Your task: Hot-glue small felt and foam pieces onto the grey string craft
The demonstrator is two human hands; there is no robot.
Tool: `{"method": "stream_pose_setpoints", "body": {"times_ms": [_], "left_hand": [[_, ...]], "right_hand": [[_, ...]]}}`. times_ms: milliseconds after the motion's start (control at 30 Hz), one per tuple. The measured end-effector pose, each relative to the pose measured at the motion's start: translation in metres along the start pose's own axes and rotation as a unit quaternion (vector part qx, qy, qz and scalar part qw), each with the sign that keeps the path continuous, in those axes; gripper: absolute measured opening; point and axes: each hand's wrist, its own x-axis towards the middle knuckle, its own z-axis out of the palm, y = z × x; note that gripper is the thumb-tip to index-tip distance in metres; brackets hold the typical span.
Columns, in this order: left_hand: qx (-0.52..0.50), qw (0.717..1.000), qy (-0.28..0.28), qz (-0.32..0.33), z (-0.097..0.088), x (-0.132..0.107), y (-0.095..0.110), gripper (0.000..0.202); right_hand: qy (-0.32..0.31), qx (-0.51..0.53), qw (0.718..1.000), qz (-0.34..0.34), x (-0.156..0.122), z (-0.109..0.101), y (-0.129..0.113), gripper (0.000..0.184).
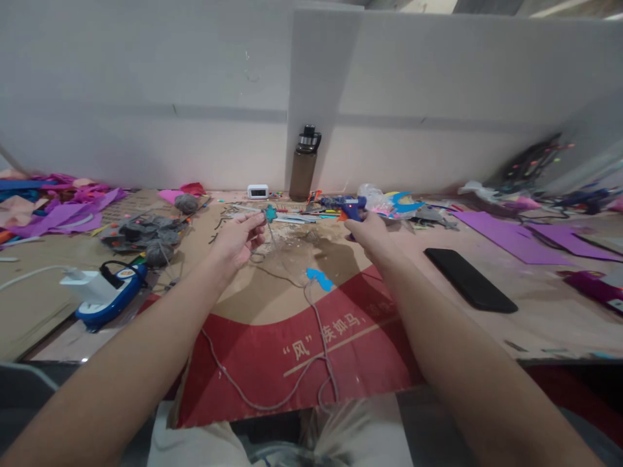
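My left hand (238, 240) is closed in a pinch on a small teal star-shaped foam piece (270, 212), held just above the cardboard sheet (272, 337). A grey cord (292, 383) trails from that hand down across the cardboard toward me. My right hand (367, 232) is wrapped round the grip of a blue hot-glue gun (348, 206), whose nozzle points left toward the star. A small blue foam cutout (320, 279) lies on the cardboard between my hands.
A black phone (470, 280) lies at the right. A brown bottle (304, 163) and white clock (257, 191) stand by the wall. Purple foam sheets (516, 237) spread right, scraps (58, 207) left. Grey yarn balls (146, 237) and a blue-white charger (104, 292) sit left.
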Motion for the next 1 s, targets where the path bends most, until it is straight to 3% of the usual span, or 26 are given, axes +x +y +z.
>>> {"method": "stream_pose_setpoints", "body": {"times_ms": [100, 233, 367, 533, 767, 1000], "left_hand": [[-0.036, 0.999, 0.005, -0.014, -0.002, 0.004, -0.001, 0.008], [-0.048, 0.998, 0.008, -0.038, -0.005, 0.008, -0.001, 0.009], [-0.051, 0.997, 0.002, -0.051, -0.006, 0.009, 0.0, 0.01], [-0.07, 0.996, 0.006, -0.056, -0.006, 0.009, -0.001, 0.01], [-0.063, 0.997, 0.001, -0.041, -0.003, 0.007, -0.002, 0.009], [-0.064, 0.997, -0.024, -0.038, -0.001, 0.004, -0.002, 0.01]], "right_hand": [[0.004, 0.2, 0.98, -0.023, -0.011, 0.005, -0.015, 0.025], [-0.071, 0.267, 0.956, -0.094, -0.031, 0.009, -0.034, 0.026], [-0.137, 0.174, 0.952, -0.212, -0.054, 0.007, -0.049, 0.022], [-0.094, 0.0, 0.95, -0.297, -0.07, 0.01, -0.055, 0.018], [-0.069, -0.108, 0.929, -0.347, -0.076, 0.008, -0.062, 0.017], [-0.085, -0.107, 0.928, -0.345, -0.075, 0.014, -0.056, 0.027]]}}
